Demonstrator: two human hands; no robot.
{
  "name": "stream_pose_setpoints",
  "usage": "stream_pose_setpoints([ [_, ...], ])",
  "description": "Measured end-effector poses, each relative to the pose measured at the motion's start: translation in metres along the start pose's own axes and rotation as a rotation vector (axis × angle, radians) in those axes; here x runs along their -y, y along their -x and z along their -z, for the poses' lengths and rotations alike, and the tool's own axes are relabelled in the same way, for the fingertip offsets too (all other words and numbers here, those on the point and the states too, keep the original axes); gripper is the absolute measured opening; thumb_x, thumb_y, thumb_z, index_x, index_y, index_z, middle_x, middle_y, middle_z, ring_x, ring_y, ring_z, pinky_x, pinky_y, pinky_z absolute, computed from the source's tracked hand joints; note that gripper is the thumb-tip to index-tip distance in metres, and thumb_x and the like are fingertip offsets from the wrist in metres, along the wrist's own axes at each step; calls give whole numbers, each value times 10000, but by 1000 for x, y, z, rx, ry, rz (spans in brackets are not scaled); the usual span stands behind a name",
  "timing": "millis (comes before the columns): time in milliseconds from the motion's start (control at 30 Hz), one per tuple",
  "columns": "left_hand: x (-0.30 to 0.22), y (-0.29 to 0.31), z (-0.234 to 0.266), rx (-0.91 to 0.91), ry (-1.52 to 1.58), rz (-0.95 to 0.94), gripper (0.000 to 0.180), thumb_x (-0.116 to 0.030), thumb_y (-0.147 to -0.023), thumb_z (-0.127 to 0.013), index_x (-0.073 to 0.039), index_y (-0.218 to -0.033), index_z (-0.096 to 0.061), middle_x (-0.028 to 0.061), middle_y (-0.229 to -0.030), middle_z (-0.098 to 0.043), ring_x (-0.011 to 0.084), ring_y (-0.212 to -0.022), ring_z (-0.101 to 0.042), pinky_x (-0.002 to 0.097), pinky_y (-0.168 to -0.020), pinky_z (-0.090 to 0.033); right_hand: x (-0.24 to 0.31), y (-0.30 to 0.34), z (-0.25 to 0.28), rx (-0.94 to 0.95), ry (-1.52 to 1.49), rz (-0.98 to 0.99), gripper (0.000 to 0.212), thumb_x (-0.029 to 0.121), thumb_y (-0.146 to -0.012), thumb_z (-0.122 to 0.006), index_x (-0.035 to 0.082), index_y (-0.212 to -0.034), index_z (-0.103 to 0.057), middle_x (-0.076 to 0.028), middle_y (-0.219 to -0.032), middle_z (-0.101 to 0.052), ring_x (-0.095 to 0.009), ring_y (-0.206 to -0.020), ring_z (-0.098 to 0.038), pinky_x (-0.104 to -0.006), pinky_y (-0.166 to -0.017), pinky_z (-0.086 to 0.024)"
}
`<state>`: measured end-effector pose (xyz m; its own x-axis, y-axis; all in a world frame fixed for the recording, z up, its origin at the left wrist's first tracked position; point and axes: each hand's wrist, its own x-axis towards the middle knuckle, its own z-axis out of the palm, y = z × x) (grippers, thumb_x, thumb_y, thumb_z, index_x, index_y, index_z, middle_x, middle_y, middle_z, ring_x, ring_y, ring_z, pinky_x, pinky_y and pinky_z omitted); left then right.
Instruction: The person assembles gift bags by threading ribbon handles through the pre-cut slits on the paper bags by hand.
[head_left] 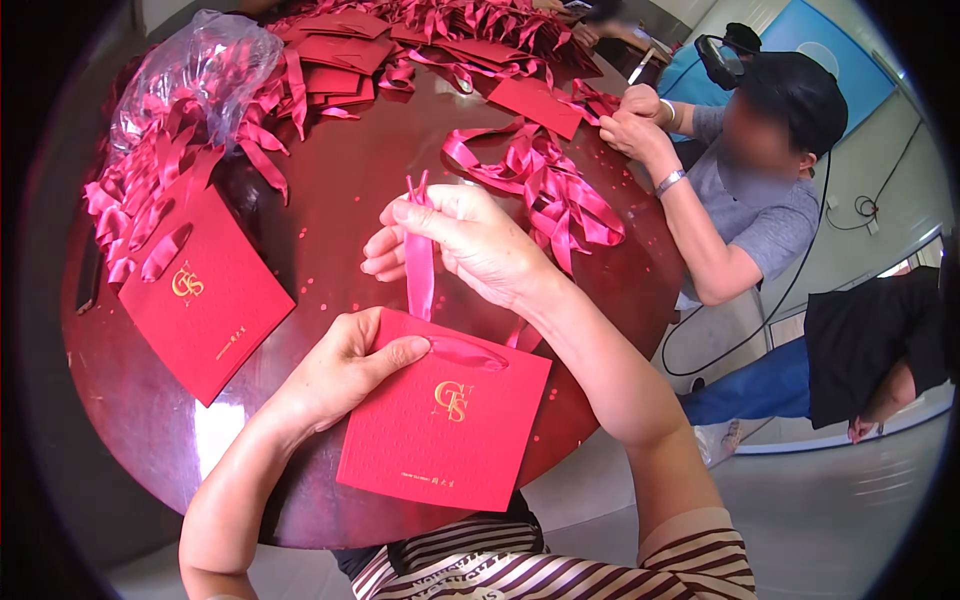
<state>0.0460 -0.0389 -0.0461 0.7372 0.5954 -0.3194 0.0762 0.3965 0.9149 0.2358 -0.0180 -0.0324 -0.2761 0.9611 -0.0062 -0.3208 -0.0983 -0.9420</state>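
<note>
A flat red paper gift bag (450,450) with a gold emblem is held upright at the table's near edge. My left hand (345,375) grips its upper left corner, thumb across the front by the opening. A ribbon handle loops over the bag's front near the top. Above the bag, my right hand (465,235) pinches a pinkish-red ribbon (420,280) between thumb and fingers. The ribbon's end pokes up past the thumb, and its lower part runs down to the bag's top edge. Where it joins the bag is hidden.
Bags with ribbon handles (205,300) lie at the left, beside clear plastic (205,70). Loose ribbons (550,190) lie right of centre on the round table (340,190). More bags (340,50) are piled at the back. A co-worker (760,190) handles another bag (535,105) at the right.
</note>
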Motion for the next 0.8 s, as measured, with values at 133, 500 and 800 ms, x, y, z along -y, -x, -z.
stream_pose_setpoints([
  [133,-1,1,-1,-5,7,7,199,-175,-901,-619,7,-967,-571,41,-849,-653,69,-730,-605,220,-639,-507,0,-1,0,-6,-36,-3,305,219,-971,-467,-79,-994,-527,-235,-902,-634,-320,-826,-666,-397,-744,-565],
  [500,-4,1,2,26,40,-5,255,-190,-883,-635,26,-1001,-568,68,-876,-659,104,-763,-628,248,-701,-519,-4,-5,0,-135,21,-79,318,206,-1000,-345,-82,-957,-475,-238,-847,-628,-306,-747,-669,-368,-651,-563],
  [800,1,-3,6,-37,111,-83,273,-167,-887,-625,21,-1068,-546,76,-933,-654,122,-824,-634,276,-762,-522,6,-1,12,167,205,-343,523,405,-920,-535,-87,-1097,-550,-209,-1003,-639,-249,-849,-660,-322,-754,-541],
])
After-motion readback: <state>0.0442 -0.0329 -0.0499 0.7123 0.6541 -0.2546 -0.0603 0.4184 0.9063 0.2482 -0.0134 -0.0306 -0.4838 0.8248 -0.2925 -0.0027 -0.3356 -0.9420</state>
